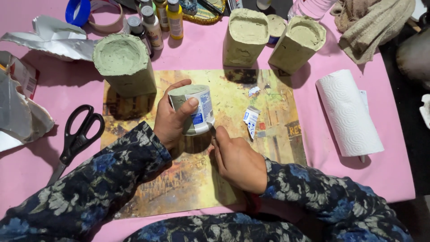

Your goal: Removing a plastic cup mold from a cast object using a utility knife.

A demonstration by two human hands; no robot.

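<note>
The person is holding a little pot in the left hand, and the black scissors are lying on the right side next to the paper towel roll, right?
Not quite. The head view shows the black scissors lying on the left side, far from the paper towel roll. The left hand does hold the little pot.

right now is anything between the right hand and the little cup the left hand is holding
Nothing visible does. The left hand grips the small cup, and the right hand sits just below it, its fingertips right at the cup's lower edge. The torn label scraps lie off to the side.
</note>
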